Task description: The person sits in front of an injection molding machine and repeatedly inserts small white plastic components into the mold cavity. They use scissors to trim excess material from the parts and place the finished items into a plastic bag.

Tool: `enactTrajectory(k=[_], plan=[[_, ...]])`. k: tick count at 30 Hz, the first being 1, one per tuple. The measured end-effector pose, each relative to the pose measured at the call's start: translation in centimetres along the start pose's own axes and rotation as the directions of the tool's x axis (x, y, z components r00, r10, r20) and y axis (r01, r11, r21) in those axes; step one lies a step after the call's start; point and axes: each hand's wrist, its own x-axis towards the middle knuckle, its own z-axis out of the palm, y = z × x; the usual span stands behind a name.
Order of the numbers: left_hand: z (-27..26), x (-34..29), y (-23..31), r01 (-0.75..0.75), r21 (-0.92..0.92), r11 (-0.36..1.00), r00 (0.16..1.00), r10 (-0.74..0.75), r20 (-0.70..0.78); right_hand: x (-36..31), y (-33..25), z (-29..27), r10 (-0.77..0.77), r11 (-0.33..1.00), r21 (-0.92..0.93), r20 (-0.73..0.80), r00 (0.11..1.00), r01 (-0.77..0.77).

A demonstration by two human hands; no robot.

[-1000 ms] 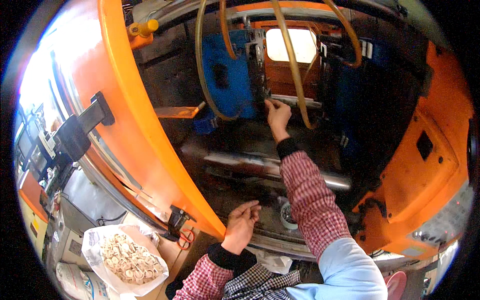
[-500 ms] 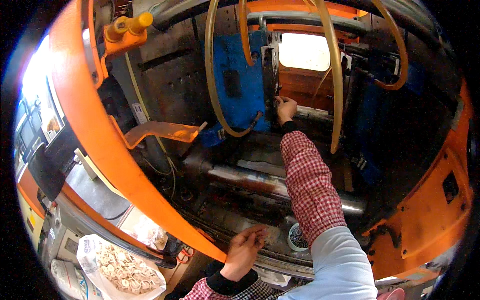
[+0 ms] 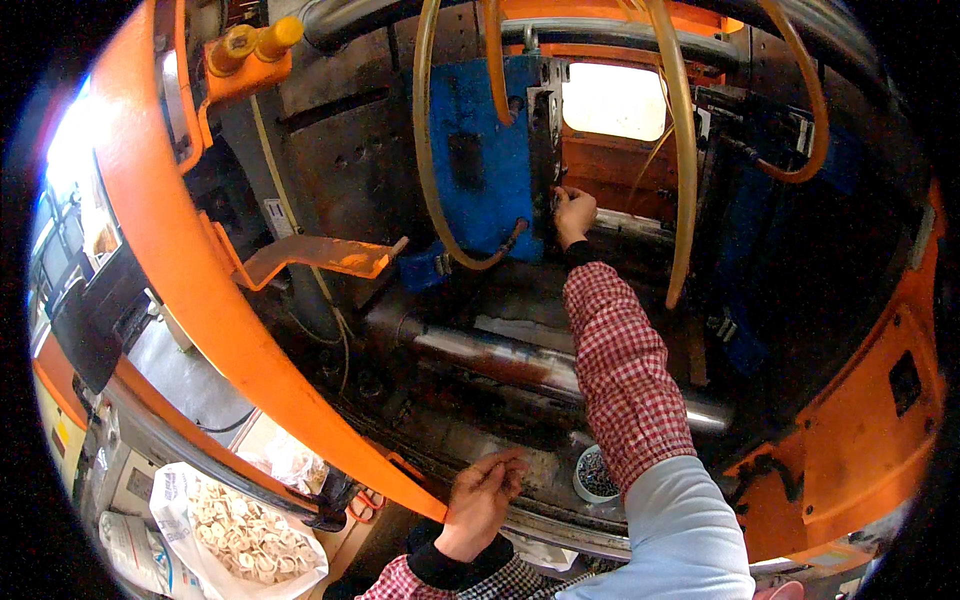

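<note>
My right hand reaches deep into the machine. Its fingers are pinched against the dark inner face of the blue mold block; whatever they hold is hidden. My left hand stays low by the front edge of the machine, palm partly up and fingers curled together. Anything small inside its fingers cannot be made out. Between the two arms, just left of my right sleeve, stands a small white tub of small dark metal pieces.
Translucent hoses hang around the mold. A shiny steel bar crosses below my right forearm. An orange frame curves along the left, with an orange bracket jutting inward. A white sack of beige ring-like parts stands at lower left.
The view has shifted slightly. My right hand stays pinched at the mold face, and my left hand keeps nearly the same place and curl.
</note>
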Motion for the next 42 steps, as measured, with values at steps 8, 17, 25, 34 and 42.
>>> enactTrajectory(k=[8, 17, 25, 34, 42], plan=[[-0.5, -0.2, 0.0, -0.018, -0.001, 1.0, 1.0, 0.018, -0.015, -1.6, -1.1, 0.3, 0.052, 0.998, -0.045, 0.09, 0.995, -0.048], [-0.3, 0.6, -0.9, -0.107, -0.001, 0.994, 0.994, 0.107, 0.027, -0.6, 1.7, 1.1, -0.253, 0.849, -0.386, 0.302, 0.919, 0.361], [2.1, 2.5, 0.2, -0.167, -0.081, 0.983, 0.986, 0.164, -0.04, -5.4, -8.9, -11.7, -0.364, 0.922, 0.075, 0.501, 0.785, 0.38], [2.0, 3.4, 0.2, -0.168, -0.218, 0.961, 0.979, 0.136, -0.151, -20.2, -12.6, -25.5, -0.516, 0.8, 0.365, 0.823, 0.238, 0.476], [1.0, 2.9, 0.3, -0.098, -0.217, 0.971, 0.994, 0.107, 0.03, -20.1, -11.2, -26.7, -0.632, 0.727, 0.49, 0.752, 0.189, 0.481]])
